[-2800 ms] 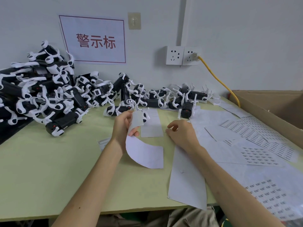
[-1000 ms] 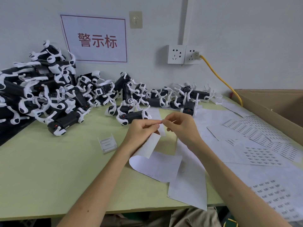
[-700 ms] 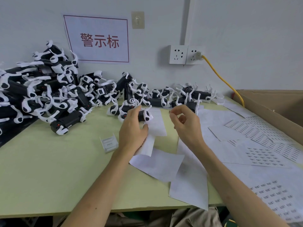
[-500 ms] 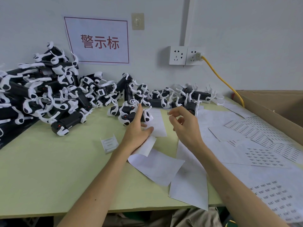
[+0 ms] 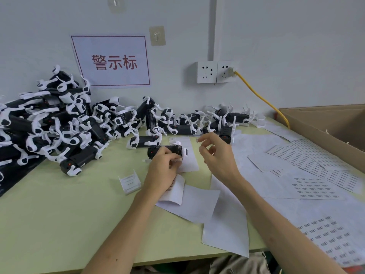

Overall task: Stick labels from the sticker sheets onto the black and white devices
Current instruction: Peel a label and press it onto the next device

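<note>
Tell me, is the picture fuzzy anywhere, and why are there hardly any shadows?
Head view: soft, even light, so only faint shadows lie under the left hand gripping a device and the curled sheet; print on the sticker sheets is smeared, unreadable; the small label at the right hand's fingertip is a dark blur; the red-lettered sign reads sharp.

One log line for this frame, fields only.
left hand: grips black-and-white device | right hand: raised, label at index fingertip | status: label not yet on device
</note>
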